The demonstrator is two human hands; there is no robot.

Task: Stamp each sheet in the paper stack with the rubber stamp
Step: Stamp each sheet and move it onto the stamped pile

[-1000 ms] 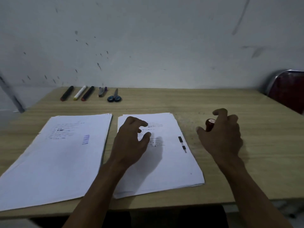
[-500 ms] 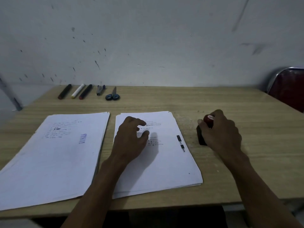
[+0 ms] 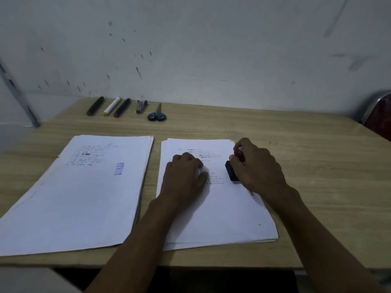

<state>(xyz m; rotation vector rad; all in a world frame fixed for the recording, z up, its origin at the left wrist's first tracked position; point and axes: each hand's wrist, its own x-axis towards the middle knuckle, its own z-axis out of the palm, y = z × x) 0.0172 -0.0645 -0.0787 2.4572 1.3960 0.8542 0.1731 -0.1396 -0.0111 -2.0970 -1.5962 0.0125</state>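
Two white paper stacks lie side by side on the wooden table [image 3: 306,166]. The left stack [image 3: 80,197] has a blue stamp mark on its top sheet. My left hand [image 3: 184,178] rests with curled fingers on the printed top sheet of the right stack [image 3: 222,212]. My right hand [image 3: 258,166] grips the rubber stamp [image 3: 231,172], which has a red knob and a black base. The base sits on the right part of that top sheet.
Along the table's far left edge lie three markers [image 3: 110,106], a small stapler-like tool [image 3: 140,106] and scissors [image 3: 157,115]. A red chair [image 3: 378,115] stands at the far right. A pale wall rises behind the table.
My right hand took hold of the stamp on the bare table to the right and carried it left onto the right stack's top sheet. My left hand stayed on that sheet.
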